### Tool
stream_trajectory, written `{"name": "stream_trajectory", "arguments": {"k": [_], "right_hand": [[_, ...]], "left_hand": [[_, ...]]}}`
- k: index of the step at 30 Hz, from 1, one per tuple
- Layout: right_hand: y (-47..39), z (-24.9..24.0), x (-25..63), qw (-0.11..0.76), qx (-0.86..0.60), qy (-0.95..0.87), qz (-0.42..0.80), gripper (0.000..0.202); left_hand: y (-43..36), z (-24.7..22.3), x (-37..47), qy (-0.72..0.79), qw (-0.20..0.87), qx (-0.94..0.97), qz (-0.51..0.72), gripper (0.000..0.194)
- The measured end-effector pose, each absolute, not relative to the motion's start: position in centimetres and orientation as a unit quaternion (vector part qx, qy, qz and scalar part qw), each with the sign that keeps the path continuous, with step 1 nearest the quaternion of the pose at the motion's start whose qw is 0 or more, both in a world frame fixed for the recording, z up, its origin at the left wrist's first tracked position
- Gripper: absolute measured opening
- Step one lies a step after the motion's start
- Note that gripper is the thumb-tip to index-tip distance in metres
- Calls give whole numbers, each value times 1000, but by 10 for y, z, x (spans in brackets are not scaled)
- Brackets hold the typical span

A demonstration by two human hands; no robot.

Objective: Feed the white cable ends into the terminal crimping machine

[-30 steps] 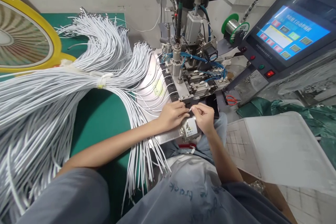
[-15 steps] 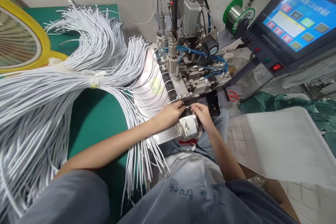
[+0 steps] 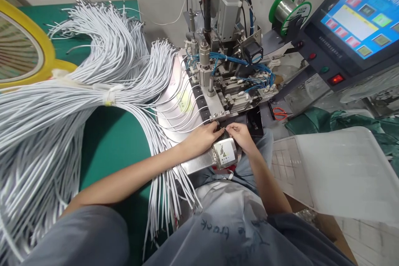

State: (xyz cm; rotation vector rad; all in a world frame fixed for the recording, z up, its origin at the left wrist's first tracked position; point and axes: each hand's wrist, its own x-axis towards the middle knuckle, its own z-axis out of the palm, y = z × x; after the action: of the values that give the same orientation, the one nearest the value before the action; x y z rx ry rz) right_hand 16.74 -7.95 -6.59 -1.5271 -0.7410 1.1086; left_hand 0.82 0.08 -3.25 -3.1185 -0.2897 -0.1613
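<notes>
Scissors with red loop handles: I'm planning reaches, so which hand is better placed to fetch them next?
Probably the right hand: it is nearer the scissors, while the left hand lies farther away, beyond it. Both hands look occupied, though.

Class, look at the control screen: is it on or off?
On: the screen glows blue, showing coloured buttons.

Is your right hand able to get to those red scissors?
Probably yes: the scissors look close to the right hand, with only a flat black thing lying low between them. Its fingertips seem busy pinching something tiny, though.
</notes>
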Motion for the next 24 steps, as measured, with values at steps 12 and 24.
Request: {"name": "stream_trajectory", "arguments": {"k": [12, 24], "right_hand": [[-79, -64, 167, 509, -636, -297, 499, 21], [-72, -92, 167, 517, -589, -379, 492, 31]], "left_hand": [[2, -25, 9, -93, 9, -996, 8, 42], [-3, 0, 3, -140, -13, -989, 54, 18]]}}
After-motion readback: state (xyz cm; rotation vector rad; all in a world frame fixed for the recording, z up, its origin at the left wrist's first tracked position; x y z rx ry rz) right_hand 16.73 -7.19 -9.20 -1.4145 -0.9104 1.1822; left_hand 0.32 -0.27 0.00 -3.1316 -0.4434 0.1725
